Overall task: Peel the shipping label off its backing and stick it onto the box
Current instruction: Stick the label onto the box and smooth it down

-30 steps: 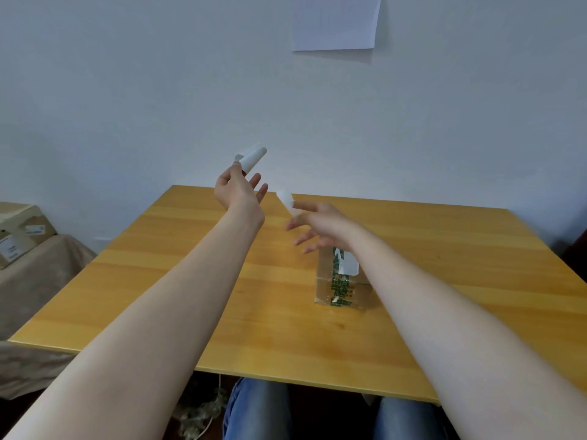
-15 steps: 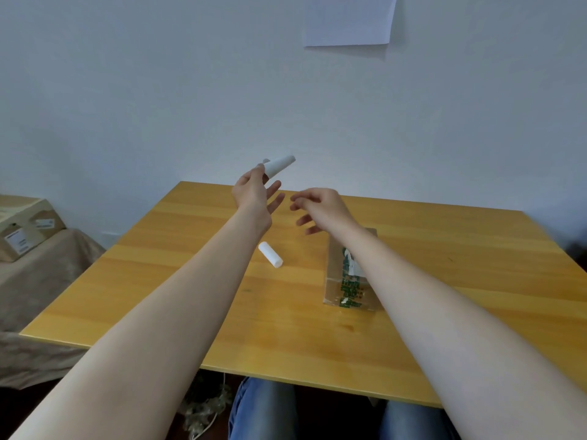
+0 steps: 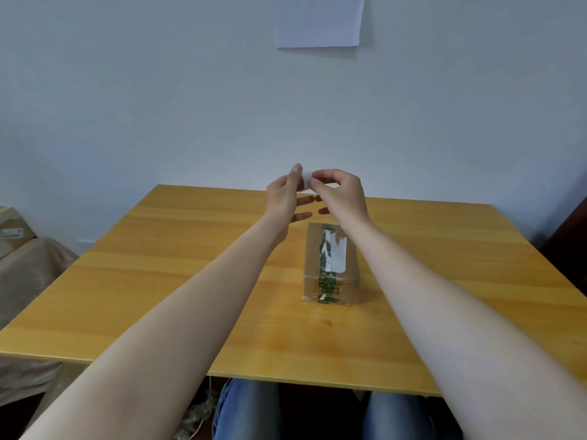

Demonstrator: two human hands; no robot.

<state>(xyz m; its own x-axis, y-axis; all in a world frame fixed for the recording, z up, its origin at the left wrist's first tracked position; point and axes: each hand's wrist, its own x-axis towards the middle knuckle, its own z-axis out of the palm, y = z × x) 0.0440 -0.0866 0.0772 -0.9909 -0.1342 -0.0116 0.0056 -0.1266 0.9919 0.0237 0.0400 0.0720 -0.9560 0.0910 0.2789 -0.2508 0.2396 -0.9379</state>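
A small cardboard box [image 3: 313, 255] with green printed tape and torn white label remains on top stands on the wooden table [image 3: 178, 281], between my forearms. Above the far half of the table my left hand [image 3: 283, 200] and my right hand [image 3: 342, 193] meet. Between their fingertips is a small white curled label [image 3: 305, 182], mostly hidden by the fingers. My left thumb and fingers hold one side and my right thumb and forefinger pinch the other. The hands are beyond and above the box, not touching it.
A white sheet of paper [image 3: 319, 22] hangs on the wall ahead. At the far left a cardboard box [image 3: 12, 231] sits on a cloth-covered surface [image 3: 30, 274]. My knees in jeans [image 3: 251, 411] show below the table's near edge.
My hands were apart, the left holding up a white roll. A second white roll dropped from my right hand onto the table and is out of sight now. Both hands have since closed on the label.
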